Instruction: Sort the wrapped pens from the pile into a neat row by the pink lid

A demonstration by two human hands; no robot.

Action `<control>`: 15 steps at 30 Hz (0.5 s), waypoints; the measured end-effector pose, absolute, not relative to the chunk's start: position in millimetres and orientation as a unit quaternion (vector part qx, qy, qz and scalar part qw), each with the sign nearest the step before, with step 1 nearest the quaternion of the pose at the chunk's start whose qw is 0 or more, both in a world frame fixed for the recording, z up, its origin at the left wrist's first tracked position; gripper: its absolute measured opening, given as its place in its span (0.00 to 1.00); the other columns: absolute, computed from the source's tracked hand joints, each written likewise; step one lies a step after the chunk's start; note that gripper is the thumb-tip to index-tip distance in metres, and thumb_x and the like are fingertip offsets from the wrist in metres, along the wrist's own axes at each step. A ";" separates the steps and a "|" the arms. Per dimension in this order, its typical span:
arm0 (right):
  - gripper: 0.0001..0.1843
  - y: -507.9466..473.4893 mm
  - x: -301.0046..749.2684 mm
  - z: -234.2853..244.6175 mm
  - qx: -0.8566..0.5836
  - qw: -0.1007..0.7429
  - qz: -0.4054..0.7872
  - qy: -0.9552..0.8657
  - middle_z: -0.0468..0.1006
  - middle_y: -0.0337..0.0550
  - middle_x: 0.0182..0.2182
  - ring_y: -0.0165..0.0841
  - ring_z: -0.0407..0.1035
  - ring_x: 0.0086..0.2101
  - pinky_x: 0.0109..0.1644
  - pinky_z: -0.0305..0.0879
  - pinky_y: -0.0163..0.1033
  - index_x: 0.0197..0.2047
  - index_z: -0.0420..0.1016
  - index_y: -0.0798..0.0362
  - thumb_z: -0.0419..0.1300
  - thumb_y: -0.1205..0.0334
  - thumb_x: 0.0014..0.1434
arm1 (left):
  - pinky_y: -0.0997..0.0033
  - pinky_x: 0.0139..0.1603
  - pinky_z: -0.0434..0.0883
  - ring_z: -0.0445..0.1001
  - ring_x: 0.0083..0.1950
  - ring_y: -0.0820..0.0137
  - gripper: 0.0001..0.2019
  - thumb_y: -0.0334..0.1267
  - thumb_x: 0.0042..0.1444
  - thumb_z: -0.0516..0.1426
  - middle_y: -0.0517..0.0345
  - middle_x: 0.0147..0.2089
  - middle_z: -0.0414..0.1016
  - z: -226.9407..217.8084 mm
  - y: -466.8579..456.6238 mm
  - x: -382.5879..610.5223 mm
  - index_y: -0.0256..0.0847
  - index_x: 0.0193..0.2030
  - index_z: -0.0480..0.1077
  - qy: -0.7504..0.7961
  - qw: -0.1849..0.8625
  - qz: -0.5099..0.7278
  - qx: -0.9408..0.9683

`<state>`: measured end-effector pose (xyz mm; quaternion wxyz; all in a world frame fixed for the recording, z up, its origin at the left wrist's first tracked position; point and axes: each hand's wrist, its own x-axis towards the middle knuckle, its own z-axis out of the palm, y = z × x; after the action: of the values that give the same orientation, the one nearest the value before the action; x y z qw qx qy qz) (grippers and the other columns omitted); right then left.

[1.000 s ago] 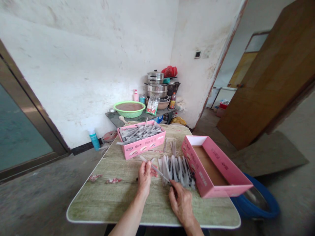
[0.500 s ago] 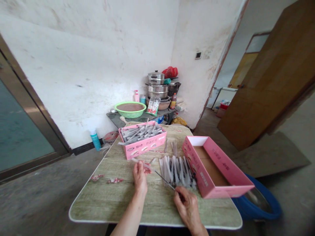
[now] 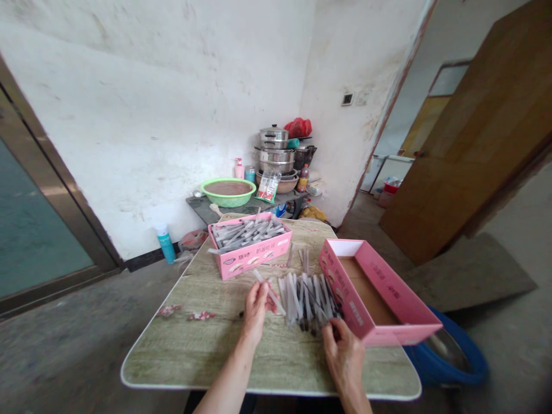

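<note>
My left hand pinches a narrow, translucent plastic sleeve, held slanting just above the table. My right hand is closed at the near right end of a pile of similar sleeves, some with dark thin pieces in or among them. Its fingertips touch or nearly touch the pile; what they grip is hidden. Beyond my left hand stands a pink box heaped with more of these sleeves. To the right of the pile is a second pink box, its bare brown bottom showing.
The wood-patterned table has a white rounded edge. Behind it, a low dark surface bears a green basin and stacked steel pots. A blue tub sits at the right, below table height. A spray can stands on the floor at the left.
My right hand has moved right and slightly away from me, to the pile's end. The thin dark stick between my hands no longer shows there. My left hand and its sleeve have shifted right.
</note>
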<state>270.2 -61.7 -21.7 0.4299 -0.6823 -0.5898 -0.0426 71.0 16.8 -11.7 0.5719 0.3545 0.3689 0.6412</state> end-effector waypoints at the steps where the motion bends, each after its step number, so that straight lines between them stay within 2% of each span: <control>1: 0.19 -55.1 266.6 -20.2 -0.691 0.411 -0.064 -0.592 0.75 0.42 0.17 0.31 0.68 0.16 0.21 0.58 0.32 0.31 0.75 0.54 0.49 0.53 0.61 | 0.76 0.19 0.67 0.70 0.21 0.73 0.22 0.56 0.49 0.59 0.57 0.26 0.74 -9.4 14.1 72.7 0.37 0.37 0.68 0.358 0.588 0.613 0.387; 5: 0.18 -34.5 254.0 -17.9 -0.712 0.336 -0.110 -0.607 0.77 0.46 0.20 0.33 0.70 0.18 0.22 0.53 0.33 0.33 0.75 0.55 0.47 0.58 0.62 | 0.77 0.19 0.65 0.69 0.20 0.74 0.20 0.54 0.52 0.58 0.56 0.26 0.73 -2.8 4.9 75.6 0.36 0.38 0.72 0.326 0.618 0.529 0.482; 9: 0.21 -32.2 247.4 -7.3 -0.701 0.363 -0.097 -0.607 0.79 0.49 0.24 0.33 0.71 0.20 0.24 0.54 0.33 0.42 0.76 0.58 0.47 0.54 0.64 | 0.80 0.18 0.59 0.63 0.19 0.77 0.19 0.52 0.54 0.57 0.59 0.23 0.70 2.1 -0.8 74.5 0.36 0.39 0.73 0.320 0.615 0.491 0.528; 11: 0.23 -34.7 244.3 5.9 -0.681 0.411 -0.031 -0.605 0.77 0.46 0.22 0.31 0.68 0.19 0.24 0.54 0.33 0.39 0.76 0.58 0.46 0.51 0.65 | 0.81 0.18 0.56 0.61 0.19 0.78 0.17 0.50 0.54 0.57 0.60 0.22 0.68 4.5 -2.9 74.4 0.36 0.37 0.74 0.321 0.616 0.464 0.549; 15: 0.25 -33.8 237.3 30.7 -0.616 0.488 0.186 -0.590 0.68 0.37 0.15 0.28 0.62 0.18 0.23 0.55 0.31 0.24 0.69 0.55 0.49 0.44 0.62 | 0.79 0.20 0.55 0.61 0.21 0.77 0.14 0.47 0.52 0.59 0.62 0.21 0.66 7.3 -5.6 76.5 0.36 0.31 0.75 0.310 0.611 0.419 0.595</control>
<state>237.3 -33.8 30.7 0.4883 -0.6158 -0.5898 0.1858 76.5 -5.6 7.3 0.6112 0.5951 0.3104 0.4195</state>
